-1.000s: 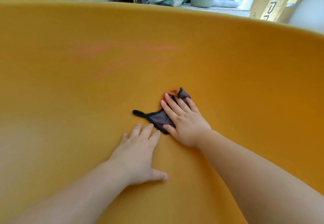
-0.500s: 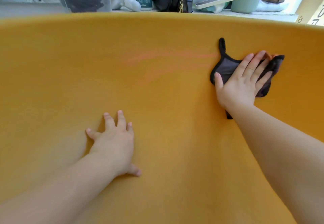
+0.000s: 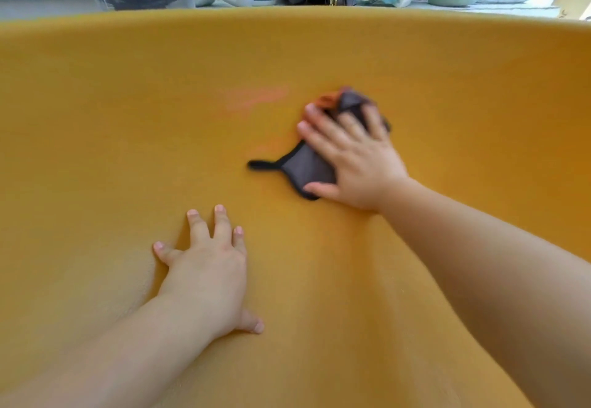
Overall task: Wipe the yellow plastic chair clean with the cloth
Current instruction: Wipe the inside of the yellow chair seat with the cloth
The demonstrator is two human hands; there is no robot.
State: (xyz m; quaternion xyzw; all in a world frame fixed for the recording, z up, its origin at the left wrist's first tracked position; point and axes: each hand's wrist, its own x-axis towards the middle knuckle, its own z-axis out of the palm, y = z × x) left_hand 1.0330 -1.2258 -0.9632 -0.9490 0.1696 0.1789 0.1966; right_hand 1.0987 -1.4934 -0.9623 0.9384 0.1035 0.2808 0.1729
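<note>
Two bare hands on the yellow plastic chair (image 3: pixel 128 120), which fills the frame. Lower centre: left hand (image 3: pixel 208 267), fingers spread flat, holding nothing, bracing the rigid, smooth shell. Centre right: right hand (image 3: pixel 351 158), fingers splayed, pinning the cloth (image 3: pixel 307 169) by palm pressure beside a faint pink smear (image 3: pixel 256 96). Cloth appears soft, light, prone to bunching.
</note>
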